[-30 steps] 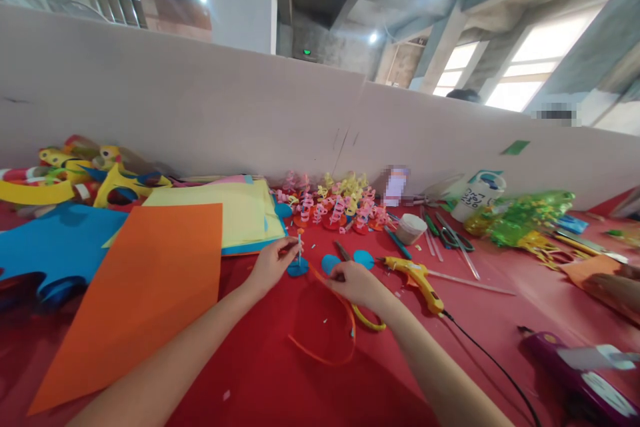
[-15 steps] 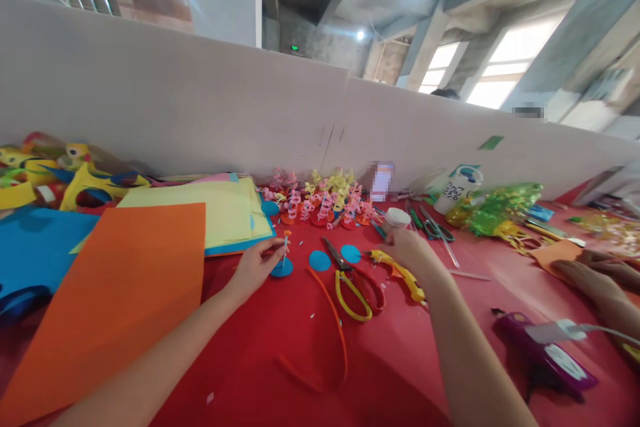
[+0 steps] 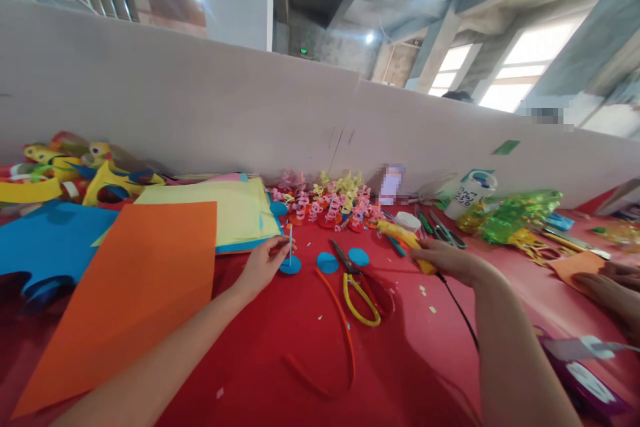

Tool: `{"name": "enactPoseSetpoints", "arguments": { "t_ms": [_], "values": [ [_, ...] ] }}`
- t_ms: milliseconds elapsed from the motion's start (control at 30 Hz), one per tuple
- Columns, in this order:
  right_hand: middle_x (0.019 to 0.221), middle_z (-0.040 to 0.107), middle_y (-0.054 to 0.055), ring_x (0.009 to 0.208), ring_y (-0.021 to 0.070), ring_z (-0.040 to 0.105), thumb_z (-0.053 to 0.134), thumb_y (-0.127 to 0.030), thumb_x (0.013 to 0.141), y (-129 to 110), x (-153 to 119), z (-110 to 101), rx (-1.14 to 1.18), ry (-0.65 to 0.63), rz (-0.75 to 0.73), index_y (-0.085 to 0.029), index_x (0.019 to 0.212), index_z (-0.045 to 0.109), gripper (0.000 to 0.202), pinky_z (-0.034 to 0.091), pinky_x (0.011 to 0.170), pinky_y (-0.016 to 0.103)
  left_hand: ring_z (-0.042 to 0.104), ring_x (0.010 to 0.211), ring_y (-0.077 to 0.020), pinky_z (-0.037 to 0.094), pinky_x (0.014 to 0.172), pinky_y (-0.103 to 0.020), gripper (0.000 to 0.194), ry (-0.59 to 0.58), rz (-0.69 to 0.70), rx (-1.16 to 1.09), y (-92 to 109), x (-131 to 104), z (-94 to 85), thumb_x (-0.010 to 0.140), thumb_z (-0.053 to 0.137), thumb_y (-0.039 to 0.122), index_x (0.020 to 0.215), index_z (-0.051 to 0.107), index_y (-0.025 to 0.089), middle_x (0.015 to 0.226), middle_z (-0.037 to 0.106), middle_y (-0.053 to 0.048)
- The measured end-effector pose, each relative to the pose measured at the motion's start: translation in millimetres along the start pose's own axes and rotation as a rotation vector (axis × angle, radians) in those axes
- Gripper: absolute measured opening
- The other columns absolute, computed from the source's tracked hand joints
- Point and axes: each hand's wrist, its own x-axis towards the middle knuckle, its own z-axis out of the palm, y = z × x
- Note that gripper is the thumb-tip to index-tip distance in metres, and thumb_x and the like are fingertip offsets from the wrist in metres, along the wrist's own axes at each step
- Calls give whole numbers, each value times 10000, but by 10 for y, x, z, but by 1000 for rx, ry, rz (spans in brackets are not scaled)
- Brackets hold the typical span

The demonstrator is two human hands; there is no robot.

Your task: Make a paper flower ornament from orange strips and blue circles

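Note:
My left hand (image 3: 261, 265) pinches a thin pale stick (image 3: 291, 241), upright over a blue paper disc (image 3: 290, 267); whether its lower end is fixed to the disc I cannot tell. In my right hand (image 3: 453, 260) is a yellow glue gun (image 3: 399, 233), lifted off the table with its nozzle pointing left and a black cord trailing behind. Between the hands lie another blue disc (image 3: 327, 263), a third disc (image 3: 359, 257) and scissors (image 3: 361, 300) with yellow and red handles. A curved orange strip (image 3: 349, 340) lies nearer to me.
Orange sheet (image 3: 150, 293) and yellow paper (image 3: 200, 207) lie left. Curly pink and yellow paper pieces (image 3: 333, 203) stand by the partition (image 3: 250, 107). A white lid-like piece (image 3: 407, 221) sits behind the glue gun. Another person's hands (image 3: 607, 290) and a purple glue gun (image 3: 585, 380) are right.
My right hand has left the small white piece and picked up the glue gun from the table. The orange bit atop the stick no longer shows. The view has shifted slightly left.

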Motion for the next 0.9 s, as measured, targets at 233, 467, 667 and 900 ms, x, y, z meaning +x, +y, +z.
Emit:
{"name": "enactPoseSetpoints", "arguments": {
  "t_ms": [233,467,667,900],
  "values": [
    [706,576,-12,608,104,505,708,-340,583,-463,-41,568,318,-164,-262,-159,848,549,357,378,521,207,642,821,-205,512,772,-331,258,36,-12,5,-12,20,-3,788,491,376,871,600,158,850,690,-64],
    [634,559,-26,505,85,494,754,-353,562,-640,143,950,409,-138,-206,-186,713,470,363,405,462,212,641,826,-216,505,767,-331,264,81,4,29,-41,14,9,783,498,390,870,603,164,867,691,-64],
    [569,491,-52,496,82,467,716,-474,584,-618,152,535,393,115,-382,-183,748,481,408,368,459,204,649,808,-215,514,737,-323,231,70,1,25,-22,8,21,779,505,358,844,607,162,853,698,-67],
    [569,516,-26,491,95,429,742,-476,547,-416,9,-47,292,408,-403,-170,765,563,416,331,441,219,647,827,-212,507,757,-314,239,56,14,17,-33,11,15,798,495,361,867,602,158,866,694,-73]
  ]
}}
